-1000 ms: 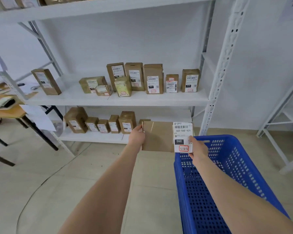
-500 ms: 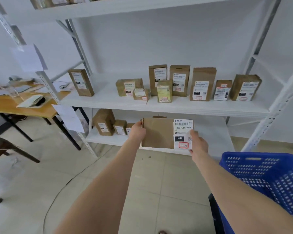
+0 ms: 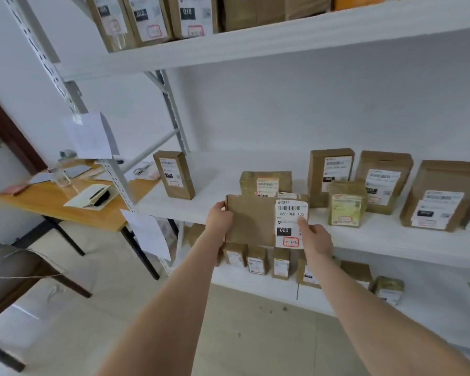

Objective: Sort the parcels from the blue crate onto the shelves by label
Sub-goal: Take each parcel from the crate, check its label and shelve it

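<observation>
Parcel [image 3: 251, 222] sat in front of the middle shelf [image 3: 377, 234] — left hand [image 3: 219, 219] and right hand [image 3: 315, 237] had fingers clamped on its ends.

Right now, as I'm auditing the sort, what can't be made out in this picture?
Head view only.
Blue crate: outside the frame.
Top-shelf parcels: cut off by the upper edge.
Middle-shelf labels: red handwriting too small, blurred.
Squat box: lower part hidden by the held parcel.
Left hand and right hand: fingers hidden behind that parcel.
</observation>
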Available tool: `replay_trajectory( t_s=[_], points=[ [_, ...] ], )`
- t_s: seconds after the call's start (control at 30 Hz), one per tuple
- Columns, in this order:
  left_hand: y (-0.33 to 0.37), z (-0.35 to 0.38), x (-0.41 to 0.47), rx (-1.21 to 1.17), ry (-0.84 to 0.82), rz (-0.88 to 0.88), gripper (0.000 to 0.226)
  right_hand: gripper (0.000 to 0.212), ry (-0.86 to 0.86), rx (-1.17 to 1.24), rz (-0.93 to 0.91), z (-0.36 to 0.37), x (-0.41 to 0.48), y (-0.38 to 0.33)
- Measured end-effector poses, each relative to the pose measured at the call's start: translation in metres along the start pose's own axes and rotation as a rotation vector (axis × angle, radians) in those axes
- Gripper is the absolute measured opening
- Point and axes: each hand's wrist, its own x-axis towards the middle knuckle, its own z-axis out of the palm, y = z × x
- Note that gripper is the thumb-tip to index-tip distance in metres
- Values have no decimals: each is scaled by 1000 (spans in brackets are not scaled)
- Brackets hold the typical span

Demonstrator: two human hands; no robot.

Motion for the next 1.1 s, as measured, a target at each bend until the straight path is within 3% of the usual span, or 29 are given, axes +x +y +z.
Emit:
replay_trajectory(
  t_s=[0.13,0.6,0.9,1.0,1.1],
  points=[
    [4,-30,54,-2,19,1,48,23,7,-24,-35,57,26,-26],
    [-37,-95,252,-22,-44,-54,39,25,157,-171,70,240,84,-51],
    [-56,-111,296,59,-98,-44,17,17,214,-267,84,284,87,-57],
    [-61,-113,301,111,-115,-42,35,12,205,-312,61,290,86,-58],
    [-66,-113,304,155,-121,-37,35,14,188,-373,43,293,86,-58]
  ],
)
